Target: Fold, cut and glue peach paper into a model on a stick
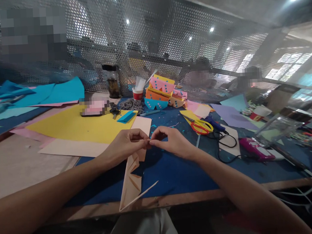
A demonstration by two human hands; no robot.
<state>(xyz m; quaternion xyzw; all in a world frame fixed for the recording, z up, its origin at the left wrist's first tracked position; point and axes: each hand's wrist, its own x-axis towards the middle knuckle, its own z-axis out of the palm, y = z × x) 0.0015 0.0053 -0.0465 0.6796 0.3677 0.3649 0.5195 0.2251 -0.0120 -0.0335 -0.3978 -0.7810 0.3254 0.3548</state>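
Note:
My left hand (126, 145) and my right hand (170, 141) meet over the blue table mat (174, 172), both pinching the upper edge of a folded peach paper piece (130, 183). The paper hangs down from my fingers toward the table's front edge, creased into triangular folds, with a thin flap sticking out to the right at its lower end. Fingertips of the two hands touch at the paper's top edge.
Yellow sheet (78, 126) and peach sheets lie left of my hands, with a phone (94, 109) on them. Red-and-yellow scissors (200, 125), a black cable (225, 144), a pink device (255, 149), stacked coloured paper boxes (161, 92), a cup (137, 93) and a perforated metal screen (151, 37) lie behind.

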